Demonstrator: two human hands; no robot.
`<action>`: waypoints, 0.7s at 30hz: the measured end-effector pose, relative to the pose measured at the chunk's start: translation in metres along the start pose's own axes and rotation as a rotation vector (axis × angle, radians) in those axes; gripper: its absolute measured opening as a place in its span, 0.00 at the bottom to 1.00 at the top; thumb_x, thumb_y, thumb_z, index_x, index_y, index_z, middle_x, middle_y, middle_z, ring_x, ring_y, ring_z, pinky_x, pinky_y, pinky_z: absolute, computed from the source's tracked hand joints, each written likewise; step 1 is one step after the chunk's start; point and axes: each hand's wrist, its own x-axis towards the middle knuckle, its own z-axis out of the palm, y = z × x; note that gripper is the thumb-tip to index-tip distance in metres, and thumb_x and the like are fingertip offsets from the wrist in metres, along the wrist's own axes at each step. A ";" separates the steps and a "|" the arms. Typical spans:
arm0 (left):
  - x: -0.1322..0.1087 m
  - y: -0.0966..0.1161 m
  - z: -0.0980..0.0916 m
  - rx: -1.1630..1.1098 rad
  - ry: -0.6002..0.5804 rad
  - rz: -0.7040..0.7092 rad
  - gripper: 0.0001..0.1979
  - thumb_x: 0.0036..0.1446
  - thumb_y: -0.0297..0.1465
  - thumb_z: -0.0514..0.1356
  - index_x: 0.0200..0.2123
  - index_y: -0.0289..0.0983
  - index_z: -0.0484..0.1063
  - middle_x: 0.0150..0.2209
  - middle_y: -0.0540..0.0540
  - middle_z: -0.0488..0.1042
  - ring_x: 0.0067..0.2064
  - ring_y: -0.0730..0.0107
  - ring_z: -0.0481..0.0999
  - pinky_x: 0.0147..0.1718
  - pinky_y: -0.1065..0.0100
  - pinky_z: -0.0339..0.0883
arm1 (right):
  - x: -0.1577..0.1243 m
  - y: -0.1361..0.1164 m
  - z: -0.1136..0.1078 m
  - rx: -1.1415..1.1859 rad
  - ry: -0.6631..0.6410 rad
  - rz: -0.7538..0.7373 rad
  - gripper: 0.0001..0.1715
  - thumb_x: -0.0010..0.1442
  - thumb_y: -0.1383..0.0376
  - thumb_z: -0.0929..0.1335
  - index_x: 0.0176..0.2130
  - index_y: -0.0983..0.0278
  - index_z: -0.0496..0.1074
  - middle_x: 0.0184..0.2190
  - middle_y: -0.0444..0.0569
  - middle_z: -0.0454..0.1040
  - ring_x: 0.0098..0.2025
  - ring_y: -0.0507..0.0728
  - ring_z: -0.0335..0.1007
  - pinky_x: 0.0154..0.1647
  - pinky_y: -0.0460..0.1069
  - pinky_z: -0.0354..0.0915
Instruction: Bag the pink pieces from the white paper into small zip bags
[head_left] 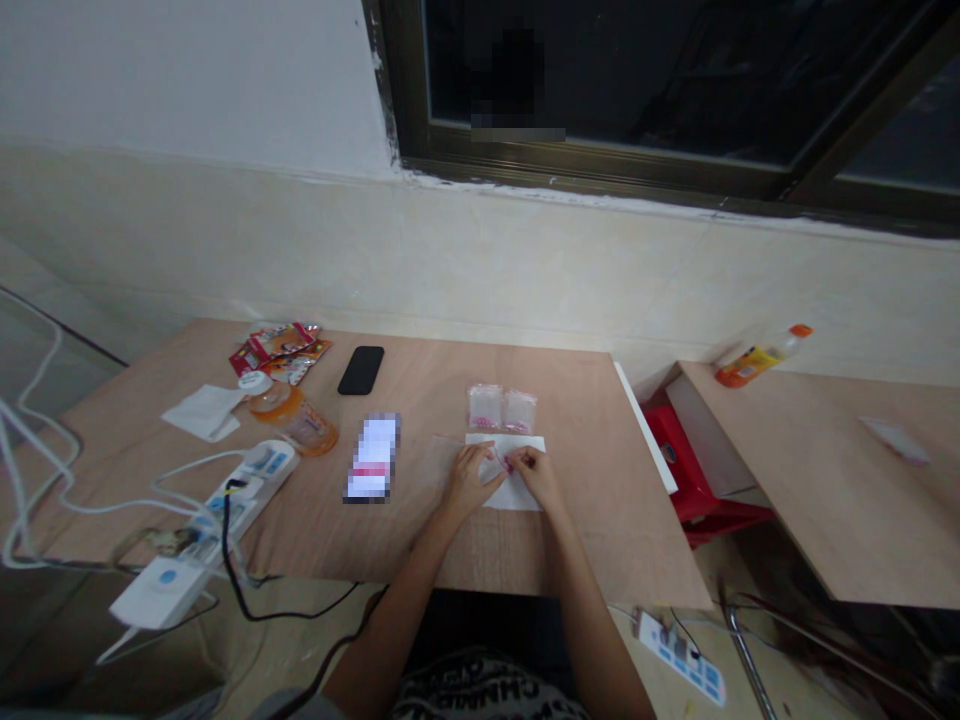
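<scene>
My left hand (pixel 472 482) is over the left part of a white paper sheet (pixel 517 497), its fingers closed on what looks like a small clear plastic bag (pixel 495 458). Close beside it, my right hand (pixel 534 473) pinches a tiny pink item (pixel 507 464) at its fingertips; its exact kind is too small to make out. Just beyond the paper lie two small clear bags, a left bag (pixel 485 405) and a right bag (pixel 519 410), both with pink bits along the bottom.
Left of my hands are a lit phone (pixel 373 457), a dark phone (pixel 361 370), an orange drink bottle (pixel 294 417), snack packets (pixel 277 350) and a corded power strip (pixel 210 530). A red stool (pixel 686 475) stands between this table and another table (pixel 847 480).
</scene>
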 end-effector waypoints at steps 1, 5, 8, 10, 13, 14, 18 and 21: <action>0.000 0.000 0.000 -0.001 0.002 0.005 0.13 0.48 0.31 0.68 0.36 0.40 0.68 0.45 0.42 0.77 0.48 0.56 0.77 0.49 0.51 0.69 | 0.000 0.001 0.001 0.032 -0.007 -0.006 0.17 0.56 0.54 0.66 0.29 0.65 0.75 0.22 0.48 0.74 0.25 0.54 0.66 0.28 0.47 0.62; 0.000 0.001 -0.001 0.009 0.000 -0.001 0.14 0.47 0.30 0.68 0.36 0.40 0.68 0.45 0.42 0.77 0.48 0.56 0.76 0.49 0.51 0.69 | 0.002 0.003 0.006 0.085 -0.033 -0.011 0.17 0.55 0.54 0.67 0.29 0.65 0.75 0.23 0.48 0.74 0.25 0.54 0.66 0.28 0.48 0.63; -0.001 0.000 0.000 0.013 -0.009 -0.009 0.14 0.47 0.30 0.68 0.37 0.40 0.69 0.46 0.42 0.77 0.49 0.56 0.76 0.49 0.50 0.70 | 0.002 0.002 0.008 0.081 -0.056 -0.010 0.17 0.54 0.53 0.67 0.29 0.64 0.75 0.23 0.47 0.74 0.25 0.54 0.66 0.28 0.47 0.62; -0.001 -0.001 0.001 0.013 -0.011 -0.013 0.13 0.48 0.30 0.67 0.37 0.40 0.69 0.47 0.42 0.77 0.49 0.56 0.76 0.50 0.50 0.70 | 0.002 0.001 0.009 0.079 -0.065 -0.007 0.18 0.54 0.52 0.67 0.29 0.64 0.74 0.22 0.47 0.74 0.25 0.54 0.66 0.27 0.47 0.62; -0.001 -0.002 0.001 0.017 -0.013 -0.020 0.13 0.48 0.31 0.67 0.37 0.40 0.69 0.46 0.43 0.77 0.50 0.56 0.76 0.51 0.50 0.69 | 0.002 0.000 0.009 0.090 -0.071 -0.005 0.18 0.54 0.52 0.67 0.28 0.64 0.74 0.22 0.47 0.74 0.25 0.54 0.66 0.26 0.47 0.62; -0.001 -0.002 0.001 0.019 -0.015 -0.023 0.13 0.48 0.31 0.67 0.37 0.40 0.69 0.46 0.43 0.77 0.50 0.57 0.76 0.51 0.50 0.69 | 0.002 0.000 0.009 0.094 -0.073 -0.005 0.19 0.55 0.52 0.67 0.28 0.64 0.74 0.22 0.47 0.74 0.25 0.54 0.66 0.27 0.47 0.62; -0.002 -0.002 0.001 0.019 -0.023 -0.030 0.13 0.48 0.32 0.68 0.37 0.41 0.70 0.47 0.43 0.77 0.50 0.57 0.76 0.52 0.51 0.69 | 0.001 0.001 0.007 0.118 -0.064 -0.010 0.20 0.55 0.51 0.66 0.27 0.64 0.74 0.23 0.48 0.74 0.25 0.54 0.67 0.28 0.47 0.63; -0.002 -0.003 0.001 0.014 -0.021 -0.028 0.14 0.48 0.32 0.68 0.38 0.41 0.70 0.45 0.44 0.77 0.50 0.58 0.76 0.51 0.52 0.69 | 0.000 0.004 0.003 0.110 -0.031 -0.010 0.20 0.55 0.50 0.66 0.28 0.64 0.74 0.23 0.49 0.74 0.26 0.55 0.67 0.28 0.48 0.62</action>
